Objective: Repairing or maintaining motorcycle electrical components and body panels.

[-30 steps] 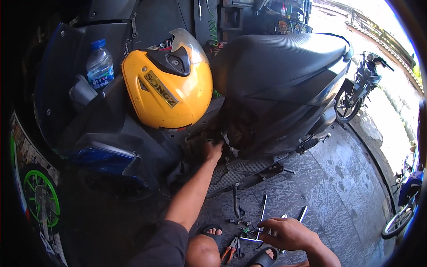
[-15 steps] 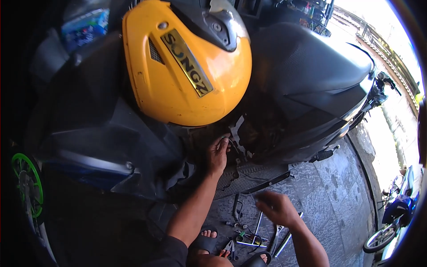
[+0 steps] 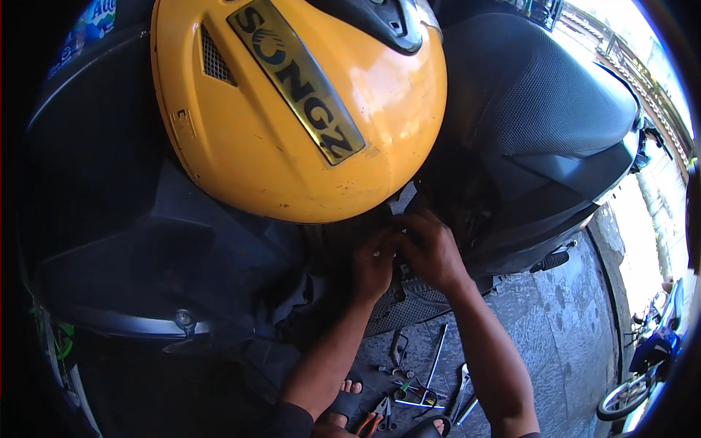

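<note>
1. The scooter (image 3: 533, 197) stands sideways across the view, its front part to the left and its dark, textured seat (image 3: 562, 87) to the upper right.
2. The left hand (image 3: 374, 261) reaches in at the middle of the scooter, just below the helmet and above the footboard (image 3: 412, 303), with its fingers bent.
3. The right hand (image 3: 432, 252) is just beside it, fingers curled inward — the fingertips of both hands meet or nearly meet. Shadow hides the space between them, so I cannot tell whether either pinches anything.
4. A yellow helmet (image 3: 255, 153) with a dark visor mount sits over the middle of the scooter, close above the hands.
5. On the grey floor (image 3: 540, 306), below the footboard, lie a T-shaped bar (image 3: 436, 365), a wrench (image 3: 459, 390) and pliers with orange handles (image 3: 370, 423) — the pliers close to the person's sandals.
6. Part of a blue-labelled bottle (image 3: 91, 29) shows at upper left; a blue two-wheeler (image 3: 657, 350) stands at the far right.
</note>
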Tool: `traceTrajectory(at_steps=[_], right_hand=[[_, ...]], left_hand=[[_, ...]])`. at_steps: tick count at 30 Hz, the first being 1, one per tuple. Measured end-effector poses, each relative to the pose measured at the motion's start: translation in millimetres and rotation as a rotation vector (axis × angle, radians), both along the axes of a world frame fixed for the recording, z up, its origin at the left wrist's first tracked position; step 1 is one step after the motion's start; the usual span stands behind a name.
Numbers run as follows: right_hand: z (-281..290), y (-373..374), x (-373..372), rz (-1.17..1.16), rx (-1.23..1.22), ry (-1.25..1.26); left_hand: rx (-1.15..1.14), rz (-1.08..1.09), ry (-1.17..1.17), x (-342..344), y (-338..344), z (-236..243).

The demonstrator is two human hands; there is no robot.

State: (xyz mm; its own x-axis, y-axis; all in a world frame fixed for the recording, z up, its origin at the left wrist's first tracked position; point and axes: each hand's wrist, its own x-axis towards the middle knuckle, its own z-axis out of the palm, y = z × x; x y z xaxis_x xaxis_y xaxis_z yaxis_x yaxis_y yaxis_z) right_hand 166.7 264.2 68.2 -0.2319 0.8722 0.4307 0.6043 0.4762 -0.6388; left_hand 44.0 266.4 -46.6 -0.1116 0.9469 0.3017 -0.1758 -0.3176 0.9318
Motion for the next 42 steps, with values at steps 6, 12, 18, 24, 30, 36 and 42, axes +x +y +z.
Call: traceTrajectory(at_steps=[6, 12, 18, 24, 30, 36, 42], right_hand=[[16.1, 26.2, 7.4, 0.26, -0.002, -0.155], [16.3, 40.2, 9.2, 0.202, -0.097, -0.147], [29.7, 59.2, 1.1, 0.266, -0.147, -0.238], [26.4, 27.6, 9.2, 0.19, -0.075, -0.277], [15.7, -0.2, 14.2, 0.083, -0.186, -0.004], [-19.5, -9.5, 4.9, 0.034, -0.319, 0.338], [-43.8, -26.5, -25.0, -0.156, -0.271, 0.66]], left_hand=[[0.073, 0.08, 0.106, -9.0, 1.9, 12.0], [-0.081, -0.079, -0.031, -10.1, 18.7, 12.0], [-0.072, -0.233, -0.045, -33.6, 33.6, 27.8], [-0.011, -0.14, -0.095, -14.6, 17.8, 28.0], [0.122, -0.052, 0.111, -4.6, 2.3, 40.4], [0.111, -0.116, -0.051, 3.1, 7.8, 29.0], [-0.127, 0.066, -0.008, 7.2, 8.3, 27.1]])
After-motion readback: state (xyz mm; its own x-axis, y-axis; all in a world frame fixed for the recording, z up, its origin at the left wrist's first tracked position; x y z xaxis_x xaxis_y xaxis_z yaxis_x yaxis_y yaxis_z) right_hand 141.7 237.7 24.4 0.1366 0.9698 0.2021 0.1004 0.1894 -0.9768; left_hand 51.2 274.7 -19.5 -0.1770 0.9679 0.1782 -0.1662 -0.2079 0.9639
